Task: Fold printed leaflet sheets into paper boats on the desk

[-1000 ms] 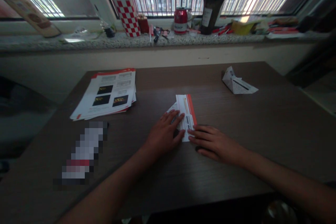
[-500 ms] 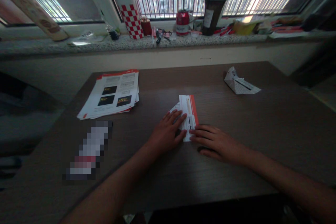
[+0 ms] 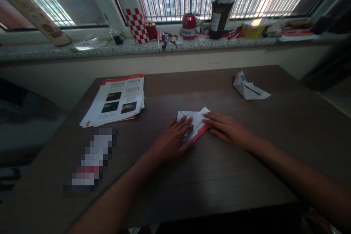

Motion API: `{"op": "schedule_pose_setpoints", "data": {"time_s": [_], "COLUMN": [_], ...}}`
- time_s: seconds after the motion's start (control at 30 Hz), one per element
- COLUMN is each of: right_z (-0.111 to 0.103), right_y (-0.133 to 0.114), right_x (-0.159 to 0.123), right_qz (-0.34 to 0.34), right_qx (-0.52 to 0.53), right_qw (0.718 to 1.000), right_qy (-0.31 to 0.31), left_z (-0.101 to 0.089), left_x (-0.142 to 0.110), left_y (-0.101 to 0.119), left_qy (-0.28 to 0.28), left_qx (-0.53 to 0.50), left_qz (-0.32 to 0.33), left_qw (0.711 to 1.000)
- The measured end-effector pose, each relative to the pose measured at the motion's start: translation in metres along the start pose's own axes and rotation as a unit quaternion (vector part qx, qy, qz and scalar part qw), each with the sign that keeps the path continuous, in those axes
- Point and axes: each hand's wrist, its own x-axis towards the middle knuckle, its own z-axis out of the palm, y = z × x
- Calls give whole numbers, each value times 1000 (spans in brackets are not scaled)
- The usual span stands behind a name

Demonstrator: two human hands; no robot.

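A folded sheet of printed paper (image 3: 197, 121) with a red edge lies on the brown table in front of me, turned at a slant. My left hand (image 3: 175, 135) rests flat over its left part, fingers stretched out, covering some of the print. On the paper's right end lie the fingertips of my right hand (image 3: 227, 128), also outstretched. Neither hand grips the sheet. Farther back on the right stands a folded paper shape (image 3: 250, 87) with printed text, apart from both hands.
A stack of printed sheets (image 3: 120, 98) lies at the back left of the table (image 3: 164, 197). Nearer me is a blurred-out oblong object (image 3: 93, 159). The stone windowsill (image 3: 104, 52) holds a checkered bottle (image 3: 138, 25), a red can (image 3: 189, 27) and a dark drink cup (image 3: 221, 16).
The paper has turned clockwise from upright to a slant, its far end now pointing right. My right hand has moved away from me along with it; my left hand has stayed nearly in place.
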Motion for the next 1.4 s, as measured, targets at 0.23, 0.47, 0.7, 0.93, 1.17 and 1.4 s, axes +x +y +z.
{"op": "schedule_pose_setpoints", "data": {"time_s": [0.23,0.47,0.7,0.93,1.17,1.4], "right_z": [5,4,4,0,-9,-19], "right_y": [14,16,19,21,17,15], "right_x": [2,-3,-1,6,2,-1], "right_qz": [7,14,9,5,34,54], "right_qx": [18,26,37,44,91,117], "right_qw": [1000,1000,999,997,992,986], "right_qy": [-15,-5,20,56,86,103], "left_z": [-1,-7,-6,-11,-20,-24], "left_x": [-3,-7,-6,-9,-16,-16], "left_y": [1,2,-4,-5,-20,-26], "left_qy": [24,52,85,59,75,150], "left_qx": [7,25,-8,-32,-36,-72], "left_qz": [5,-9,-6,-6,10,-6], "left_qw": [1000,998,996,998,996,986]}}
